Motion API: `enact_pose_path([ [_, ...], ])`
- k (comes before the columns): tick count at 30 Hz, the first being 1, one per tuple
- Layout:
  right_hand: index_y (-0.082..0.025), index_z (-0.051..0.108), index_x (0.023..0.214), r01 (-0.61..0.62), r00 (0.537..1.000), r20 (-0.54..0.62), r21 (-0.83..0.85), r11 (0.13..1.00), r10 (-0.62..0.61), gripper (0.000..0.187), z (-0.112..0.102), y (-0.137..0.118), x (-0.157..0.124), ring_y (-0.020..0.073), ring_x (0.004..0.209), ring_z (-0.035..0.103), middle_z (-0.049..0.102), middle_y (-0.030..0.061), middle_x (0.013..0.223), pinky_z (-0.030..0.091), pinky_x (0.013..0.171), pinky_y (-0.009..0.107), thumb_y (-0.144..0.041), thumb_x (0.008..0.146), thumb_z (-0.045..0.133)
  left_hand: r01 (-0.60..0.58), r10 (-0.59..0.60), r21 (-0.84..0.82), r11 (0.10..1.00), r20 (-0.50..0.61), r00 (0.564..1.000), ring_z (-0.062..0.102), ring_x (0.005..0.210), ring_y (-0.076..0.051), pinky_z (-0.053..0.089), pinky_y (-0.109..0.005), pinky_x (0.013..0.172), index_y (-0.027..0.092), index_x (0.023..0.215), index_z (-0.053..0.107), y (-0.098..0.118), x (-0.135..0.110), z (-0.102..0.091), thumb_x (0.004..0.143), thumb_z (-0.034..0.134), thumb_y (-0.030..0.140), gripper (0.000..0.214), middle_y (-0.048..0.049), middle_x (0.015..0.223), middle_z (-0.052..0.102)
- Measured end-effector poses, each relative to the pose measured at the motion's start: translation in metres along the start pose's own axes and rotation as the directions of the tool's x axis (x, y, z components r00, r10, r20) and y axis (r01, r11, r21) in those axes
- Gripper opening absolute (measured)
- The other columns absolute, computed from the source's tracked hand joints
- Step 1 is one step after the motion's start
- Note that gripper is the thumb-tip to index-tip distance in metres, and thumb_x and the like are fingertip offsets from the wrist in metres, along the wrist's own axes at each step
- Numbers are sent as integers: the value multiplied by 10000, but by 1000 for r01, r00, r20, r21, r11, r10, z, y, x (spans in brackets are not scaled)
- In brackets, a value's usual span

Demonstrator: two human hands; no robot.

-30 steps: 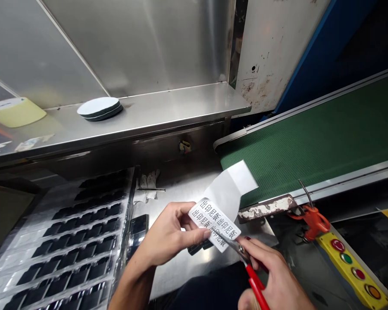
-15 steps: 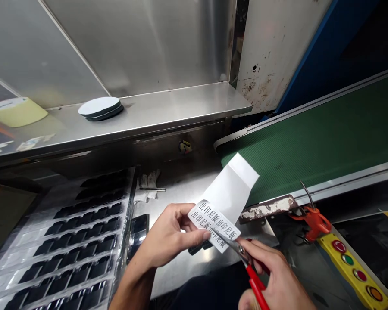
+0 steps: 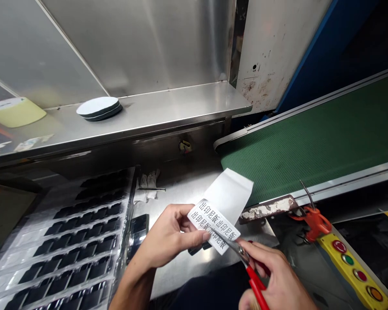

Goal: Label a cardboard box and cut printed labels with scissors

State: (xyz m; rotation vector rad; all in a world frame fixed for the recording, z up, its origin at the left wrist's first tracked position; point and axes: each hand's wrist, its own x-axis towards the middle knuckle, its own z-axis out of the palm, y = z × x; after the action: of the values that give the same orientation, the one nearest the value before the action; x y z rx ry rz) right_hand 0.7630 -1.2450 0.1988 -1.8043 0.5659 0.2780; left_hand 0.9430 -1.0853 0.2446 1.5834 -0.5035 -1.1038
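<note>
My left hand pinches the left edge of a white label sheet between thumb and fingers. Printed Chinese characters run in two rows across its near part, and the plain far part is bent upward. My right hand grips scissors by their red handles. The metal blades lie across the printed part, between the two rows, with their tips close to my left thumb. A small dark object shows beneath the sheet, mostly hidden.
On the left stands a tray with rows of black pieces. A phone and a white glove lie beside it. A green conveyor belt, an orange air gun and a yellow button box are on the right. Round pads rest on the steel shelf.
The plain far end of the label sheet has dropped lower and nearer. Both hands and the scissors hold almost the same place.
</note>
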Motion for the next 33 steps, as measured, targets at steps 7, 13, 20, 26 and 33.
enact_pose_path([
  [7, -224, 677, 1169, -10, 1000, 17, 68, 998, 9, 772, 1, 3, 1, 99, 609, 364, 468, -35, 775, 334, 510, 223, -89, 418, 787, 13, -12, -52, 999, 12, 1000, 540, 527, -89, 407, -167, 490, 92, 802, 703, 0, 0, -1, 685, 776, 124, 141, -24, 616, 645],
  [13, -213, 668, 1184, -19, 999, 37, 140, 990, 14, 783, 2, 5, 2, 89, 587, 359, 451, -40, 755, 327, 476, 211, -60, 422, 769, 26, -25, -87, 996, 4, 1000, 539, 507, -87, 415, -169, 483, 88, 822, 700, -1, 0, -1, 669, 789, 127, 181, -30, 618, 651],
  [20, -218, 653, 1209, -23, 998, 60, 189, 982, 12, 809, 3, 9, 1, 82, 579, 353, 449, -42, 754, 362, 475, 197, -50, 426, 773, 28, -27, -100, 995, 11, 1000, 542, 506, -88, 421, -171, 482, 84, 824, 701, -5, 1, -1, 672, 791, 137, 185, -39, 627, 658],
  [26, -224, 667, 1191, -19, 999, 46, 187, 982, 11, 806, 2, 8, 1, 84, 573, 374, 463, -39, 748, 382, 470, 191, -33, 414, 766, 34, -33, -95, 995, 12, 999, 545, 503, -92, 421, -176, 480, 92, 825, 704, -4, 0, -1, 671, 793, 148, 187, -36, 626, 656],
  [33, -255, 674, 1179, -13, 999, 51, 200, 980, 2, 808, 2, 9, 1, 81, 554, 351, 432, -53, 694, 369, 453, 180, -15, 412, 752, 49, -49, -88, 995, 0, 999, 550, 509, -101, 431, -186, 483, 77, 812, 702, -3, 1, -1, 663, 805, 184, 210, -50, 625, 653],
])
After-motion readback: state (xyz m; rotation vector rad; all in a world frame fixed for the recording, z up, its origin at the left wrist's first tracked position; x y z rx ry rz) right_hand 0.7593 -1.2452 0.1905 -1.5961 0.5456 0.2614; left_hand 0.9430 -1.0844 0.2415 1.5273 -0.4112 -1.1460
